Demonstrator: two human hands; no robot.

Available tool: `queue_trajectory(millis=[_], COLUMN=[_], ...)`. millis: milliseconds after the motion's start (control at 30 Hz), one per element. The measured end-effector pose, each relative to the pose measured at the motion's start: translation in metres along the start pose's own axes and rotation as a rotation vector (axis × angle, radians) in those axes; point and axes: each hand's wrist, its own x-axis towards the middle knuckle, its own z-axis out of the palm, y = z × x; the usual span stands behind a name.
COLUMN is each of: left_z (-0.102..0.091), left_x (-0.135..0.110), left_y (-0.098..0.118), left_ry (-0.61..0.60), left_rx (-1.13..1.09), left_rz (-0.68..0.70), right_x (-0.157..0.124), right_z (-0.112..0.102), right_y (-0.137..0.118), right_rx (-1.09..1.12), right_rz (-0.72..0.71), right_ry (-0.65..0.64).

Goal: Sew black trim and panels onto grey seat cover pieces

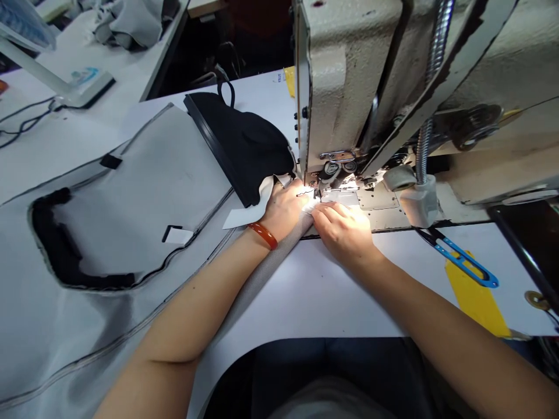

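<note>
My left hand and my right hand press a crumpled white fabric strip together, right by the presser foot of an industrial sewing machine. The strip runs back under my left palm to a white end lying on a black fabric piece. A large grey fabric panel with black edging spreads to the left of my hands. A grey mesh tube lies beneath my left forearm, which wears an orange bangle.
Blue-handled thread snips lie on the white table, on a yellow tag. The machine head fills the upper right. A lamp base and grey cloth stand on a neighbouring table at the upper left.
</note>
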Motion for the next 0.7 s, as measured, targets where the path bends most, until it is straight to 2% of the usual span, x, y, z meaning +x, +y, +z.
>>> queue_trajectory(millis=[167, 433, 533, 600, 700], left_z=[0.008, 0.015, 0.012, 0.009, 0.003], left_x=[-0.004, -0.011, -0.011, -0.011, -0.010], left_y=[0.003, 0.008, 0.001, -0.005, -0.010], left_ry=[0.056, 0.117, 0.133, 0.115, 0.077], left_rx=[0.060, 0.138, 0.167, 0.172, 0.172], left_rz=[-0.029, -0.013, 0.054, 0.149, 0.246], right_x=[0.000, -0.004, -0.002, 0.000, 0.000], right_z=[-0.001, -0.005, -0.004, -0.003, -0.003], right_y=[0.001, 0.005, 0.005, 0.005, 0.005], right_rx=[-0.057, -0.027, -0.055, -0.063, -0.042], right_rz=[0.005, -0.032, -0.037, -0.034, -0.018], right_ry=[0.029, 0.063, 0.106, 0.136, 0.121])
